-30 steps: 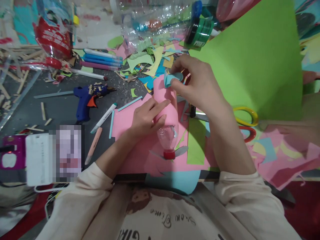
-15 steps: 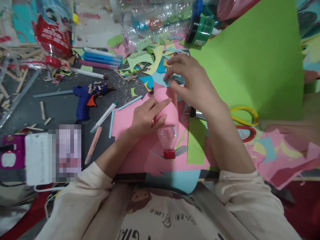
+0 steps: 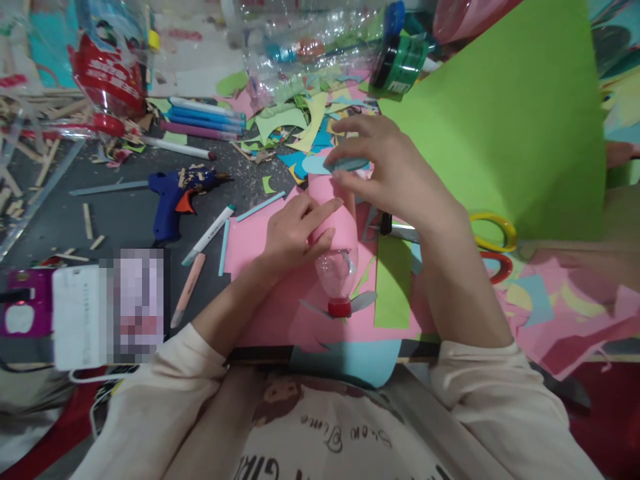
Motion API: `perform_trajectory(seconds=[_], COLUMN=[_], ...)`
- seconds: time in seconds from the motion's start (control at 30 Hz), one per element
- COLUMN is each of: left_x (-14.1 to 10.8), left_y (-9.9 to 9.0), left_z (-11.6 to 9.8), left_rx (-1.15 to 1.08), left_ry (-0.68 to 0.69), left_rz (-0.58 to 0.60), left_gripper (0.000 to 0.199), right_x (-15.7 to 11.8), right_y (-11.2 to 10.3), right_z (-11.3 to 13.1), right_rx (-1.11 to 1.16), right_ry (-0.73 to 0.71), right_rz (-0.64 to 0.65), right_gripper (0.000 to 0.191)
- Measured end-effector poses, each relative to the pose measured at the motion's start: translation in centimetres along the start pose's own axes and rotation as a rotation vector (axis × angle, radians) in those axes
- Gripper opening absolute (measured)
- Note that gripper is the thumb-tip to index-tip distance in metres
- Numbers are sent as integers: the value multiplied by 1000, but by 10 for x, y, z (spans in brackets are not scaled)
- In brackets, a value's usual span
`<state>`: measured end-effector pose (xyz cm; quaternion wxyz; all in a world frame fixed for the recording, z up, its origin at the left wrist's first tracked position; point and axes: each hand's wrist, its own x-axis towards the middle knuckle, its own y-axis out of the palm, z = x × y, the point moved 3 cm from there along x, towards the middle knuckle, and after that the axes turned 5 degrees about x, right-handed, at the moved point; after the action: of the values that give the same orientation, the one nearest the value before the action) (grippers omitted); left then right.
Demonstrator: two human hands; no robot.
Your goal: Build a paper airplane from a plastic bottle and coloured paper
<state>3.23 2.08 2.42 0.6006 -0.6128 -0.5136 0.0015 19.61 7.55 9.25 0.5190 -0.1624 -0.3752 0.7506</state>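
Ten o'clock of bottle (image 3: 345, 228): passable, between glue gun (image 3: 169, 197) and pink card (image 3: 247, 237). Obstructions: clear plastic (image 3: 330, 43) at twelve, right hand (image 3: 383, 157) at one, scissors (image 3: 404, 231) at three.

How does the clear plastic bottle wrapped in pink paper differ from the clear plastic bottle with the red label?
The clear plastic bottle wrapped in pink paper has a plain covering, while the clear plastic bottle with the red label shows white lettering. The left hand rests on the pink-wrapped bottle; no hand touches the red-labelled bottle. Both have red caps at their near ends.
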Motion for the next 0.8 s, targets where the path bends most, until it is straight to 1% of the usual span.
perform_trajectory(seconds=[0.13,0.3,0.37,0.47,0.6,0.7,0.8], left_x=[0,-2,-2,-2,-1,-1,-1], left_y=[1,5,5,4,4,6,5], left_z=[1,3,4,5,5,5,4], left_rx=[-21,-15,-47,-85,-27,-2,-30], left_ry=[7,-11,1,23,40,27,44], left_rz=[-38,-7,-22,-54,-67,-36,-69], left_gripper=[43,44,42,38,39,44,43], right_x=[-1,-2,-4,-7,-9,-7,-5], right_y=[-1,-4,-7,-17,-23,-22,-17], right_z=[-4,-10,-11,-12,-15,-17,-18], right_rx=[17,52,63,94,148,177,197], right_ry=[-45,-59,-62,-61,-61,-79,-95], right_rz=[26,56,34,-36,-52,-55,-78], right_gripper=[19,16,21,37,52,56,52])
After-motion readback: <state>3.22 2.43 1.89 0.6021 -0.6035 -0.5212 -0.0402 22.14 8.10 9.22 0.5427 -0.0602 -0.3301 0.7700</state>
